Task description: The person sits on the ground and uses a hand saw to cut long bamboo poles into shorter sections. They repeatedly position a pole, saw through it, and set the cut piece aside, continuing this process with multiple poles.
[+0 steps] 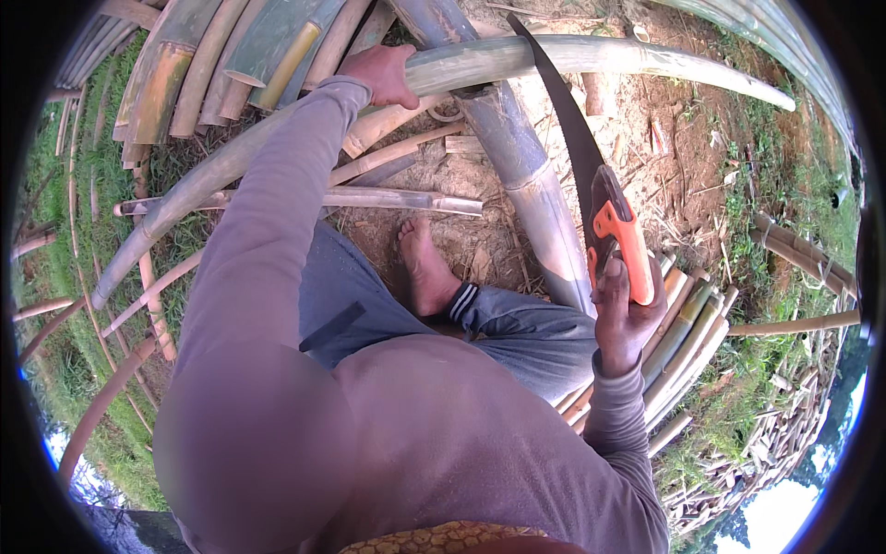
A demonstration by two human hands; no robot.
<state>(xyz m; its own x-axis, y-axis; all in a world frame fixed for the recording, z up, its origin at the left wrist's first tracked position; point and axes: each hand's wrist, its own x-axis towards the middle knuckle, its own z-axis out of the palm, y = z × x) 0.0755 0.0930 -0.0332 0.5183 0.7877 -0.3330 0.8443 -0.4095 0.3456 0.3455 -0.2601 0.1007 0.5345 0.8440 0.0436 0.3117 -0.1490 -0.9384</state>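
Observation:
A long green bamboo pole point(471, 61) curves across the upper part of the view, from the far right down to the left. My left hand point(380, 76) is closed round it, left of the point where it crosses a thick grey bamboo log point(531, 162). In my right hand point(631, 314) is the orange grip of a pruning saw point(565, 111). Its dark curved blade points away from me and crosses the pole right of the log. Whether the teeth touch the pole, I cannot tell.
Cut bamboo lengths point(196, 78) are stacked at the upper left. More bamboo pieces point(688, 337) lie beside my right forearm. A split bamboo strip point(406, 200) lies near my bare foot point(429, 268). Chips and shavings are scattered over the dirt point(646, 157), with grass at both sides.

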